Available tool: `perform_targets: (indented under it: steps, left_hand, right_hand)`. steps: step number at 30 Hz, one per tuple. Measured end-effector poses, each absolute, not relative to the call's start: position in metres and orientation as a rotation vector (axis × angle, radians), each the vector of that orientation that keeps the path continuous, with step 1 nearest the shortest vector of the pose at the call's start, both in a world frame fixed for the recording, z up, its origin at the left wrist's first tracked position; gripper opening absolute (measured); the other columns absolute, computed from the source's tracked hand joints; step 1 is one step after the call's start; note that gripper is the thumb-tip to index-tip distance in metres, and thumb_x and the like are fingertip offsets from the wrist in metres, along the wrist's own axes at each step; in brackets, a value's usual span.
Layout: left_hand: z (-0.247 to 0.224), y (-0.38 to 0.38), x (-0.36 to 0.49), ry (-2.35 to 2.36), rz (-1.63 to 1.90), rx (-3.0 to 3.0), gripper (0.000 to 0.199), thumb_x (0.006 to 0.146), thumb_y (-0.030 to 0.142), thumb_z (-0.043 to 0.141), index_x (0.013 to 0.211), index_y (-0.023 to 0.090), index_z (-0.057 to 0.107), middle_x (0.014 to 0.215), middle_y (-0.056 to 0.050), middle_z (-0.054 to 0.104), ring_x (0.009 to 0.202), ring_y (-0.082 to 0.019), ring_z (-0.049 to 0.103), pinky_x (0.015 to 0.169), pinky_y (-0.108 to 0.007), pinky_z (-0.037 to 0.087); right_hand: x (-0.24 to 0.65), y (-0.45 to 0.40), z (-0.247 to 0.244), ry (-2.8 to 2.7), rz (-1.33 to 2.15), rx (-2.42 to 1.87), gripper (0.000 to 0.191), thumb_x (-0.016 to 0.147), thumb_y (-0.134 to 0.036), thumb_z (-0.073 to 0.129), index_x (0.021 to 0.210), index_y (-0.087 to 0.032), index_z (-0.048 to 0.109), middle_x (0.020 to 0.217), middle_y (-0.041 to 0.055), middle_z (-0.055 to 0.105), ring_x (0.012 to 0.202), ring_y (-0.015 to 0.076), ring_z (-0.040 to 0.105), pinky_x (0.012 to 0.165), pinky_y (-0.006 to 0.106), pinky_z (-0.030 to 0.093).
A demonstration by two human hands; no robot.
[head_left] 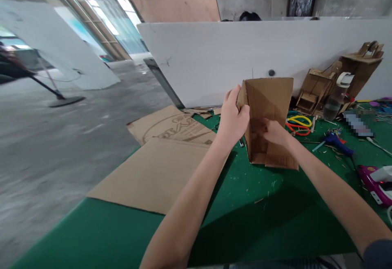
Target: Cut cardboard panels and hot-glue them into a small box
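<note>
An open-fronted cardboard box (271, 95) stands upright on the green table, with a back, a left side and a floor panel showing. My left hand (233, 116) grips the upper edge of its left side, thumb on the inner face and fingers round the outside. Inside the box is my right hand (272, 131), its fingers curled close to the inner left wall. Whether those fingers hold anything is hidden. Left of the box lie flat cardboard sheets (153, 175), one with printed lettering.
A blue glue gun (338, 143), yellow and red rings (298, 125), a phone (358, 124) and a magenta power strip (375, 183) lie right. Behind them stand a water bottle (337, 97) and cardboard models (318, 85). A white partition (214, 61) borders the green table (232, 228).
</note>
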State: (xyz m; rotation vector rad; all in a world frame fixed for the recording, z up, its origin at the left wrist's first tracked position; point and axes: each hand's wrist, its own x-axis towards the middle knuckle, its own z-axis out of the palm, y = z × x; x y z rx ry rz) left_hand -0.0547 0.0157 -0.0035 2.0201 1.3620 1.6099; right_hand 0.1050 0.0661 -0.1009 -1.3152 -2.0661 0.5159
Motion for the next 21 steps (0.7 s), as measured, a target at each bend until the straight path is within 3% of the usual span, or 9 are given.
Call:
perform_targets:
  steps: [2,3,5,7,9,14,18,21]
  left_hand:
    - [-0.006,0.022,-0.056,1.351,1.624,2.007,0.053,0.083,0.010,0.047,0.135,0.021,0.048,0.140,-0.010,0.050,0.134,-0.024,0.044,0.116,-0.041,0.032]
    - [-0.007,0.025,-0.056,1.343,1.629,2.003,0.053,0.083,0.010,0.048,0.135,0.021,0.048,0.140,-0.010,0.049,0.135,-0.025,0.044,0.117,-0.040,0.031]
    - [-0.008,0.031,-0.056,1.331,1.638,1.993,0.054,0.083,0.010,0.048,0.135,0.021,0.048,0.141,-0.010,0.048,0.136,-0.025,0.042,0.117,-0.041,0.030]
    - [-0.009,0.040,-0.056,1.329,1.646,1.978,0.055,0.082,0.010,0.049,0.136,0.021,0.047,0.142,-0.010,0.047,0.136,-0.026,0.041,0.118,-0.042,0.029]
    - [-0.008,0.050,-0.055,1.346,1.652,1.953,0.056,0.081,0.009,0.049,0.136,0.021,0.046,0.142,-0.011,0.046,0.137,-0.026,0.041,0.118,-0.043,0.029]
    - [-0.007,0.076,-0.056,1.370,1.693,1.937,0.057,0.076,0.006,0.052,0.132,0.017,0.050,0.139,-0.012,0.050,0.136,-0.027,0.043,0.119,-0.042,0.028]
    - [-0.010,0.082,-0.062,1.354,1.709,1.956,0.058,0.076,0.008,0.055,0.132,0.019,0.051,0.138,-0.010,0.052,0.134,-0.027,0.044,0.118,-0.041,0.029]
    - [-0.015,0.080,-0.068,1.375,1.699,1.986,0.058,0.077,0.011,0.058,0.134,0.019,0.049,0.139,-0.011,0.051,0.134,-0.027,0.044,0.118,-0.041,0.030]
  right_hand:
    - [0.121,0.054,-0.090,-2.013,0.571,-1.269,0.027,0.085,-0.028,0.062,0.110,-0.018,0.061,0.096,0.0103,0.073,0.091,0.0216,0.070,0.078,0.031,0.052]
    - [0.129,0.047,-0.086,-1.881,0.763,-1.198,0.030,0.087,-0.030,0.059,0.113,-0.017,0.059,0.093,0.0093,0.073,0.087,0.0200,0.070,0.076,0.031,0.053]
    - [0.144,0.034,-0.083,-1.587,1.138,-1.114,0.039,0.091,-0.039,0.051,0.123,-0.017,0.053,0.069,0.0016,0.069,0.068,0.0179,0.069,0.068,0.032,0.055]
    - [0.160,0.021,-0.086,-1.332,1.304,-1.026,0.047,0.090,-0.045,0.053,0.128,-0.016,0.051,0.046,-0.0094,0.051,0.051,0.0153,0.062,0.067,0.033,0.055]
    - [0.173,0.010,-0.092,-1.126,1.383,-0.987,0.048,0.086,-0.042,0.060,0.125,-0.017,0.054,0.037,-0.0141,0.036,0.042,0.0131,0.053,0.069,0.034,0.057]
    - [0.198,-0.004,-0.111,-0.854,1.515,-0.889,0.038,0.074,-0.022,0.064,0.112,-0.022,0.066,0.035,-0.0152,0.023,0.037,0.0105,0.038,0.086,0.036,0.055]
    - [0.204,-0.005,-0.120,-0.840,1.541,-0.786,0.037,0.073,-0.018,0.059,0.109,-0.024,0.068,0.038,-0.0158,0.020,0.035,0.0079,0.019,0.088,0.032,0.052]
    - [0.205,-0.006,-0.121,-0.843,1.557,-0.745,0.038,0.075,-0.017,0.056,0.110,-0.024,0.069,0.038,-0.0159,0.017,0.035,0.0083,0.015,0.091,0.032,0.049]
